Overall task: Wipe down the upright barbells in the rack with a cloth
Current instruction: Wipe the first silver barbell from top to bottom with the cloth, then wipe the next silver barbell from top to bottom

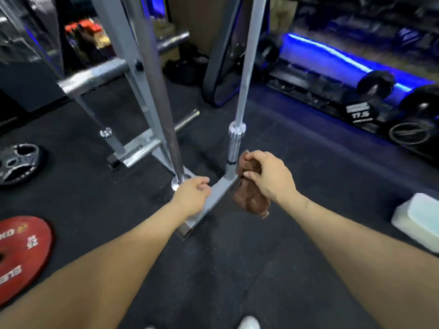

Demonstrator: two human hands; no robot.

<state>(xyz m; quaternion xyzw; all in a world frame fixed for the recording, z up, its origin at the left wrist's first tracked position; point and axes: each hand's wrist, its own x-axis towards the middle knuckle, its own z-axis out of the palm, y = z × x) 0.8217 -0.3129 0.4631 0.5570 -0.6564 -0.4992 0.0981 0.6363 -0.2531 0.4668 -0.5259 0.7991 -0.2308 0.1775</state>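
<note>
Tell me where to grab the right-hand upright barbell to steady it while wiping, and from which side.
Probably grip the right barbell on its smooth, thin shaft above the ribbed sleeve, coming from the left with the left hand, which holds nothing. The shaft is slim enough for fingers to wrap; the sleeve is thicker. The right hand already grips the brown cloth beside the sleeve's base.

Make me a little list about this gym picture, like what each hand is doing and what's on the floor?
right hand: grips a brown cloth beside the right barbell
left hand: holds nothing, fingers loosely curled, near the left barbell
barbells: two, upright in the rack base
floor: red plate, grey plate
</note>
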